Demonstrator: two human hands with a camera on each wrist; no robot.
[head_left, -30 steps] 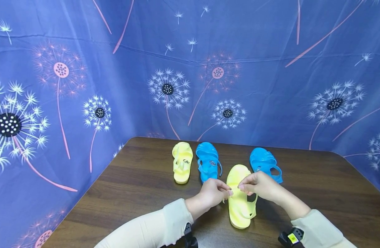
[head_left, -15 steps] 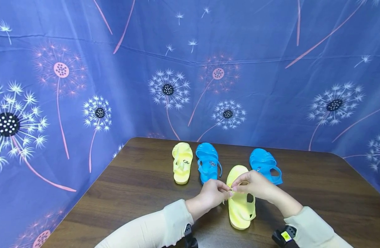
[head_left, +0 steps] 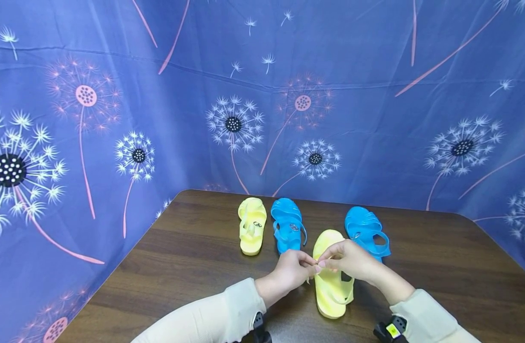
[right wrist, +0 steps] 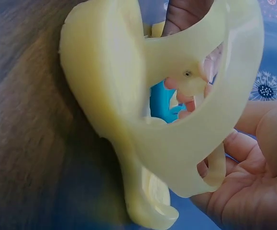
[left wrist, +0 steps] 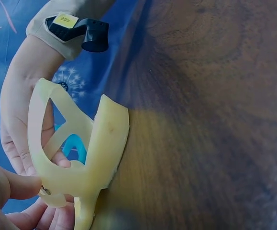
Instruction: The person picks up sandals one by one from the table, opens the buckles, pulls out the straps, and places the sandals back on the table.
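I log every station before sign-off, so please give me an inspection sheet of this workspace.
Surface: brown wood-grain table, rounded far corners.
Job's things: near yellow sandal, sole down, its strap held.
Clutter: far yellow sandal, left blue sandal and right blue sandal, farther back.
Left hand: pinches the strap near a small metal fitting.
Right hand: pinches the strap, close beside the left hand.
Cables: nothing seen.
Surroundings: blue dandelion-print cloth behind the table.

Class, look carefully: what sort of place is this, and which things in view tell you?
Probably an improvised indoor filming corner: a dandelion-print cloth hangs as a backdrop behind a wooden table, and a small black camera is worn at the right wrist.
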